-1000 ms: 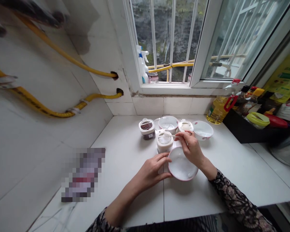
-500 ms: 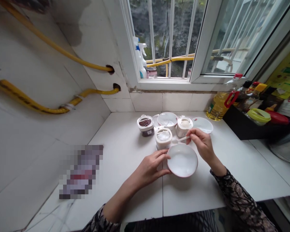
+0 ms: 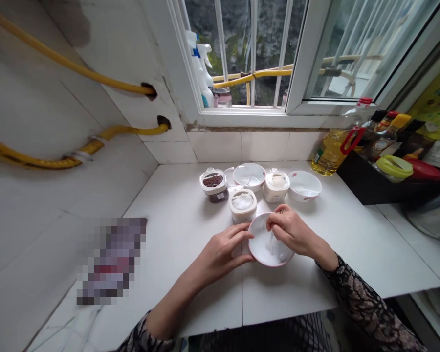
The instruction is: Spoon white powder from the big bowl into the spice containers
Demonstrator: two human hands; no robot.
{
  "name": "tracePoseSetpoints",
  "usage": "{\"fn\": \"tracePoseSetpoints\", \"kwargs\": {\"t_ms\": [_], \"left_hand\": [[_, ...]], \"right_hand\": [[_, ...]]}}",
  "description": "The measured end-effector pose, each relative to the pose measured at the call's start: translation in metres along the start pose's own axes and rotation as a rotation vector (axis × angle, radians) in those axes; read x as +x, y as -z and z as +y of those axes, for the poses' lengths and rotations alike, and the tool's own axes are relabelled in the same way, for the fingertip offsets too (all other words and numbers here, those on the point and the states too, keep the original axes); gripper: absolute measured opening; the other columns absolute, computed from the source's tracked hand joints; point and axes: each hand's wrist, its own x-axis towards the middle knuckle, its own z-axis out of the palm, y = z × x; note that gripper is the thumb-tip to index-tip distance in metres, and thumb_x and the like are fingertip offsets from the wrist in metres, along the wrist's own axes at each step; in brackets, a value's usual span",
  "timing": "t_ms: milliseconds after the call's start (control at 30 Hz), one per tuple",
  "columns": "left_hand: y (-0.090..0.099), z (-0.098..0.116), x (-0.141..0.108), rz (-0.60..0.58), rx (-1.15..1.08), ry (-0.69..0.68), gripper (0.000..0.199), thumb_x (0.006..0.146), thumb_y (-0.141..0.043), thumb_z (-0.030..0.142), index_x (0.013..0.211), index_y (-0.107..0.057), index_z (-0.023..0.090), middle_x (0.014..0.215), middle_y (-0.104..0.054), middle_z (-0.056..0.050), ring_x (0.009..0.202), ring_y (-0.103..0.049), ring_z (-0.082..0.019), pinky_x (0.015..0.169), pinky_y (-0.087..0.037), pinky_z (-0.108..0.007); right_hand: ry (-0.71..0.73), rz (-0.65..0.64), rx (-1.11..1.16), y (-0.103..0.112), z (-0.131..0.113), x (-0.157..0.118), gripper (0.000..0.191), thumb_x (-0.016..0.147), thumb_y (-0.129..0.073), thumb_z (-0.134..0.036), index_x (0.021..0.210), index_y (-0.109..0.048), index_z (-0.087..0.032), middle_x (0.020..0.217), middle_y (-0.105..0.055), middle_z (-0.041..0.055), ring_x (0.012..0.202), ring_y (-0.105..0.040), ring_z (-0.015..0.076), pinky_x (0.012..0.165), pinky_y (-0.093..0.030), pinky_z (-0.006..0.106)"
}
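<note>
A white bowl (image 3: 260, 244) with a thin red rim stands on the white tiled counter. My left hand (image 3: 227, 247) holds its left edge between thumb and fingers. Over the bowl, my right hand (image 3: 293, 230) is closed on a small pale spoon (image 3: 271, 239), its lower end inside the bowl. Just behind the bowl is an open jar of white grains (image 3: 243, 203). A jar of dark red contents (image 3: 213, 183) stands farther left, and a jar of pale powder (image 3: 277, 186) behind my right hand.
Two more white bowls, one at the back (image 3: 249, 176) and one to its right (image 3: 304, 187), stand near the wall. An oil bottle (image 3: 328, 154) and a black box (image 3: 366, 186) of bottles are at the right. A blurred patch (image 3: 113, 259) lies at the left.
My right hand has moved down and left, taking the spoon from beside the jar of white grains into the bowl. My left hand still holds the bowl. The view has shifted slightly.
</note>
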Motion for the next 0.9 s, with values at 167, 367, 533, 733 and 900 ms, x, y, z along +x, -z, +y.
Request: {"fn": "tracePoseSetpoints", "kwargs": {"t_ms": [167, 367, 533, 733, 900], "left_hand": [[0.0004, 0.0, 0.0, 0.005, 0.004, -0.008, 0.033, 0.09, -0.064, 0.04, 0.113, -0.057, 0.017, 0.126, -0.062, -0.016, 0.116, -0.062, -0.027, 0.091, -0.057, -0.042], [0.0, -0.0004, 0.0005, 0.005, -0.009, -0.001, 0.032, 0.09, -0.064, 0.04, 0.113, -0.058, 0.018, 0.127, -0.062, -0.016, 0.116, -0.063, -0.028, 0.09, -0.058, -0.042], [-0.0011, -0.0007, 0.001, 0.016, -0.013, -0.014, 0.032, 0.091, -0.061, 0.041, 0.112, -0.058, 0.018, 0.126, -0.062, -0.016, 0.115, -0.063, -0.027, 0.088, -0.058, -0.041], [-0.0014, -0.0015, 0.0008, 0.011, 0.006, -0.021, 0.032, 0.093, -0.059, 0.042, 0.113, -0.056, 0.017, 0.126, -0.061, -0.017, 0.114, -0.063, -0.027, 0.087, -0.058, -0.04], [-0.0012, -0.0015, 0.0003, 0.008, -0.001, -0.01, 0.033, 0.092, -0.06, 0.043, 0.114, -0.057, 0.018, 0.126, -0.062, -0.016, 0.114, -0.063, -0.027, 0.087, -0.058, -0.039]], "right_hand": [[0.011, 0.045, 0.002, -0.0021, 0.0016, -0.0005, 0.02, 0.084, -0.038, -0.01, 0.077, -0.054, -0.02, 0.062, -0.06, -0.0019, 0.058, -0.051, 0.0148, 0.095, -0.036, 0.044], [-0.031, 0.042, 0.157, -0.0047, 0.0002, 0.0006, 0.022, 0.083, -0.038, -0.007, 0.077, -0.053, -0.021, 0.054, -0.06, -0.0044, 0.059, -0.053, 0.0159, 0.098, -0.037, 0.043], [-0.115, 0.045, 0.21, -0.0017, 0.0019, 0.0011, 0.023, 0.083, -0.039, -0.008, 0.076, -0.054, -0.022, 0.053, -0.062, -0.0041, 0.065, -0.056, 0.0178, 0.099, -0.038, 0.043], [-0.048, -0.044, 0.237, -0.0001, -0.0039, 0.0003, 0.023, 0.083, -0.038, -0.007, 0.078, -0.055, -0.021, 0.055, -0.062, -0.0045, 0.064, -0.057, 0.0169, 0.105, -0.034, 0.047], [-0.168, 0.002, 0.358, 0.0045, -0.0029, 0.0013, 0.024, 0.085, -0.039, -0.011, 0.075, -0.058, -0.022, 0.054, -0.064, -0.002, 0.074, -0.06, 0.0198, 0.102, -0.038, 0.045]]}}
